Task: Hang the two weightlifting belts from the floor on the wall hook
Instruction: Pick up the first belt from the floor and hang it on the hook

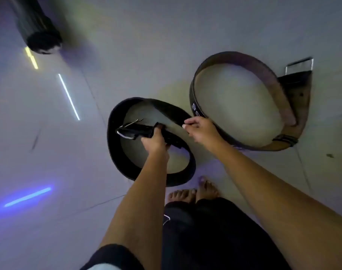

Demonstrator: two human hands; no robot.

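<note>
Two coiled weightlifting belts lie on a glossy tiled floor. The black belt (115, 151) is in the middle, its metal buckle (125, 131) pointing left. My left hand (155, 140) is closed around its strap end just right of the buckle. My right hand (200, 129) pinches the far edge of the same black loop. The brown belt (263, 75) stands on edge to the right, with white lettering on its near side and a metal buckle (300, 64) at its far right. No wall hook is in view.
My bare feet (193, 191) stand just below the black belt. A dark cylindrical object (37, 30) lies at the top left. Light strips reflect off the floor (68, 96) on the left.
</note>
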